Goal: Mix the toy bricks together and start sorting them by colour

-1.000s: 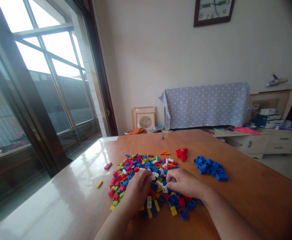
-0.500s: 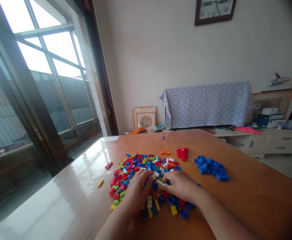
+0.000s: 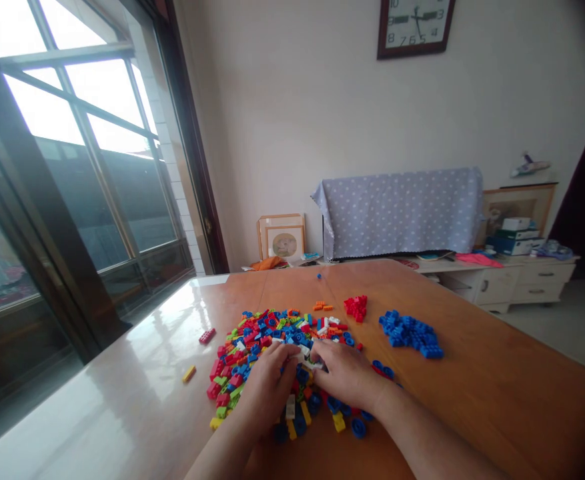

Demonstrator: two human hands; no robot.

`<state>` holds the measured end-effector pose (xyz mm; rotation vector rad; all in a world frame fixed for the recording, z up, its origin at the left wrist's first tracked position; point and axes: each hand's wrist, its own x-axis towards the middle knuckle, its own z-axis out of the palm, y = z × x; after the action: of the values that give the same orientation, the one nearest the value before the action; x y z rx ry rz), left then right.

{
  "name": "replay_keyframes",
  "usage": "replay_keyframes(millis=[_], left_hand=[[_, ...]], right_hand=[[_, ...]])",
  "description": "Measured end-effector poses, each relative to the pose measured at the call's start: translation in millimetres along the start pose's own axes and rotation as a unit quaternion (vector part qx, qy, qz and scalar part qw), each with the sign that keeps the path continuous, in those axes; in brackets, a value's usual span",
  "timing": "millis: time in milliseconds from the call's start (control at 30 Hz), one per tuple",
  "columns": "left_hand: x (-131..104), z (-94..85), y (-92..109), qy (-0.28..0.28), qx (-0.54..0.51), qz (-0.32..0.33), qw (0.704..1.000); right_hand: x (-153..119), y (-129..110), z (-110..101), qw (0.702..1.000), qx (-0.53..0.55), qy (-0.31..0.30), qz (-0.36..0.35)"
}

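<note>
A large mixed pile of toy bricks in red, blue, green, yellow, orange and white covers the near middle of the table. Over its middle, my left hand has its fingers closed round a white brick. Just to the right is my right hand, its thumb and fingers pinched at another white brick. The two hands are close together, a small gap between their fingertips. Below them lie a pale upright-lying brick and yellow bricks.
On the wooden table, a blue brick group lies right, a red group and orange bricks behind the pile. A pink brick and a yellow brick sit left. A cloth-covered object stands beyond.
The camera view has turned slightly right, so the scene sits further left. My right hand has come closer to my left hand, both still over the pile.
</note>
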<state>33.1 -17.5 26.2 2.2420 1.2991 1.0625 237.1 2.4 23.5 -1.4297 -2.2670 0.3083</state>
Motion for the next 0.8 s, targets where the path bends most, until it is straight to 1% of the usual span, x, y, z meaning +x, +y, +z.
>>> replay_keyframes(millis=[233, 500, 667, 733, 800], left_hand=[[0.5, -0.2, 2.2, -0.004, -0.001, 0.001, 1.0], [0.0, -0.1, 5.2, 0.009, -0.01, -0.005, 1.0], [-0.2, -2.8, 6.1, 0.033, -0.024, -0.013, 0.999], [-0.8, -3.0, 5.3, 0.056, -0.038, -0.019, 0.998], [-1.7, -1.8, 3.3, 0.078, -0.061, -0.039, 0.994]], right_hand=[[1.4, -4.3, 4.4, 0.998, -0.064, -0.005, 0.004], [4.7, -6.3, 6.8, 0.998, -0.067, 0.006, -0.014], [4.4, -4.7, 4.1, 0.999, -0.024, 0.028, -0.012], [4.6, -2.9, 4.3, 0.999, 0.017, 0.049, -0.006], [5.6, -1.2, 6.0, 0.995, 0.071, 0.069, -0.007]])
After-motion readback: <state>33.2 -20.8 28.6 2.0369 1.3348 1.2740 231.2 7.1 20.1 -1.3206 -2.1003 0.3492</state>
